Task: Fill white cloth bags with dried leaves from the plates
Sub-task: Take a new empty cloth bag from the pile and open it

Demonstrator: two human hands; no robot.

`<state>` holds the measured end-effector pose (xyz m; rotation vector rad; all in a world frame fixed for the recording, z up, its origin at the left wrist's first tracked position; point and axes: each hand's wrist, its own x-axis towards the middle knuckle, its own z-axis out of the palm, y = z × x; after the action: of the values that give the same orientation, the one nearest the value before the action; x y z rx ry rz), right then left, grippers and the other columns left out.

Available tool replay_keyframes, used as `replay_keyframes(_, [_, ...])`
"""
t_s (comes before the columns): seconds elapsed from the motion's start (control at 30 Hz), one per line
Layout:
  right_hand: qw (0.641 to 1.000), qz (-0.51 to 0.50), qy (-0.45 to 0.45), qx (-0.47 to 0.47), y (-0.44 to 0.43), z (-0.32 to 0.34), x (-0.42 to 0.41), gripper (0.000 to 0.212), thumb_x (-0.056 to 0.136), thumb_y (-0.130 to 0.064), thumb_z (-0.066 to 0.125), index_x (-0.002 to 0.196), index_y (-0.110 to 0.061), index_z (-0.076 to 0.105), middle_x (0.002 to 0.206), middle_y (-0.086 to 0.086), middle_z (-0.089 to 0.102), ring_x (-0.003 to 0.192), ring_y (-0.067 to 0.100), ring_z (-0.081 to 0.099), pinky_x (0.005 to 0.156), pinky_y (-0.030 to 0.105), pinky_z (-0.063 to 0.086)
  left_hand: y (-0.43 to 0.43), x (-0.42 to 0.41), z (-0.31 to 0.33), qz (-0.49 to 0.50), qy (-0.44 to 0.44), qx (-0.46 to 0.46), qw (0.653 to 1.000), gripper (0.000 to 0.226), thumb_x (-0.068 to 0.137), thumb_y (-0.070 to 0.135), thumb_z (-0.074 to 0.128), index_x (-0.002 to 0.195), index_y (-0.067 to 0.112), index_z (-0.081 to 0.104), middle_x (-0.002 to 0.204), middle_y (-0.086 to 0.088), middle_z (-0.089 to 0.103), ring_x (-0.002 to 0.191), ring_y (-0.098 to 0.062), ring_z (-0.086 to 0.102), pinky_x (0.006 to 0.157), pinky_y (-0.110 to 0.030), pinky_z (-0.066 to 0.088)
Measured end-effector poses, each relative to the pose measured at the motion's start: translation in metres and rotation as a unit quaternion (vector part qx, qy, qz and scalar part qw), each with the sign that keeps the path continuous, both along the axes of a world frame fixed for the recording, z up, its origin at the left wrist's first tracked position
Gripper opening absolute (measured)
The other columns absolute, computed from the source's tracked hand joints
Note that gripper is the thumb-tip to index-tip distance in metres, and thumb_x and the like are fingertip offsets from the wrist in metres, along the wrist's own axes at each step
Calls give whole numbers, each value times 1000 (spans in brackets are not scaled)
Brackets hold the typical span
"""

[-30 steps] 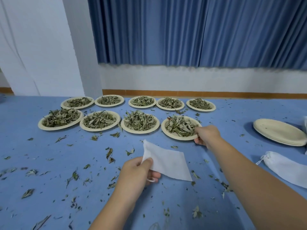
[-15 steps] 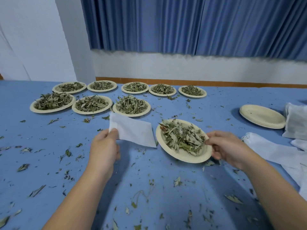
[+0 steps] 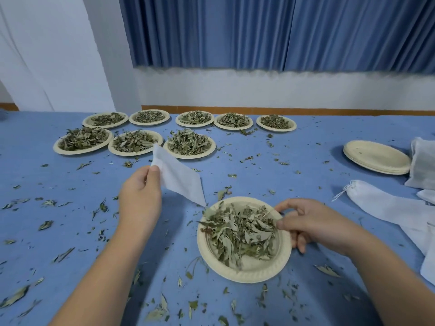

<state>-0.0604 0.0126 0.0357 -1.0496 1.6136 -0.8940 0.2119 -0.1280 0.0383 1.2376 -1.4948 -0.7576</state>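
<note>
Over the whole surface: a blue cloth-covered table (image 3: 306,184) is strewn with loose leaf scraps.
Far edge, left of centre: eight round beige paper plates heaped with leaves (image 3: 189,143) are set in two rows.
Right edge: stuffed white cloth sacks (image 3: 381,208) are laid on their sides, with a drawstring seen at one mouth. A stack of empty beige plates (image 3: 376,157) is set just behind them.
Near edge, centre: one round beige paper plate (image 3: 247,272) is set apart from the rows and loaded with grey-green dried leaves (image 3: 237,231).
Above the surface, between the rows and the near plate: a flat, empty white cloth bag (image 3: 181,182) is held up slantwise, its lower corner almost at the plate's far rim. The mouth is not seen opened.
Left hand (image 3: 140,196): the bag's upper edge is pinched between thumb and fingers.
Right hand (image 3: 313,223): the plate's right rim is gripped, thumb on top, lower fingers curled beneath, forefinger lifted over the leaves.
Handling, bag: it is judged limp and very light. It should be taken at the mouth hem and spread wide, since it is likely to collapse otherwise.
Handling, leaves: they are judged brittle, featherweight and easily scattered. A loose handful is better gathered than squeezed, or the plate tipped by its rim, which may flex.
</note>
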Motion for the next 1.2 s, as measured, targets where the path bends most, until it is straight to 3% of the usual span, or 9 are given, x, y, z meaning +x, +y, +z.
replay_keyframes(0.27, [998,25,64,15,1,5,6,16,87,-17,67,102,-9,69,75,9,71,53,23,61,46,28,50,3,-7,0,-21,-52,-61,997,40,103,28,42,91,-7,58,71,-26,49,57,-20,35,54,-33,26])
replay_keyframes(0.43, [981,-28,191,-33,-7,16,10,15,89,-18,64,77,-11,71,65,4,68,47,17,56,40,23,40,1,-7,2,-13,-67,-74,995,38,102,25,44,86,-7,58,76,-20,55,68,-31,46,59,-38,33])
replay_keyframes(0.57, [952,-16,298,-71,-25,41,29,22,90,-22,62,70,-17,68,60,-10,67,41,5,53,36,15,36,2,-8,4,-13,-69,-89,994,39,100,24,47,78,-7,53,69,-18,48,64,-25,41,58,-33,29])
replay_keyframes(0.7, [942,12,302,-143,-48,69,63,23,91,-29,60,71,-19,68,59,-15,65,42,1,54,41,18,42,6,-11,3,-36,-81,-109,990,35,98,25,50,70,4,51,64,-1,44,56,-10,37,51,-22,25])
replay_keyframes(0.9, [956,4,226,-189,-83,72,106,22,85,-40,62,82,-18,60,69,-1,70,48,14,64,41,22,45,15,-20,0,-102,-101,-158,977,20,92,18,62,72,19,61,72,11,55,73,1,50,63,-10,35])
replay_keyframes(1.03, [961,-40,197,-187,-92,55,107,5,82,-22,59,82,-20,55,67,4,68,50,22,66,47,35,54,18,-22,-1,-121,-128,-162,971,17,88,15,67,72,17,62,72,10,55,72,5,48,63,-7,33])
replay_keyframes(1.1, [962,-57,184,-193,-94,51,105,8,81,-16,57,83,-23,54,59,0,65,52,26,67,48,37,55,19,-22,0,-128,-138,-150,971,13,87,15,68,74,17,64,74,9,56,72,6,48,63,-7,32])
replay_keyframes(1.2, [955,-53,192,-218,-95,48,104,18,84,-9,56,85,-26,52,55,-6,60,51,16,66,45,34,55,20,-23,2,-133,-99,-92,982,13,87,22,67,75,19,64,73,9,57,68,3,49,59,-10,34])
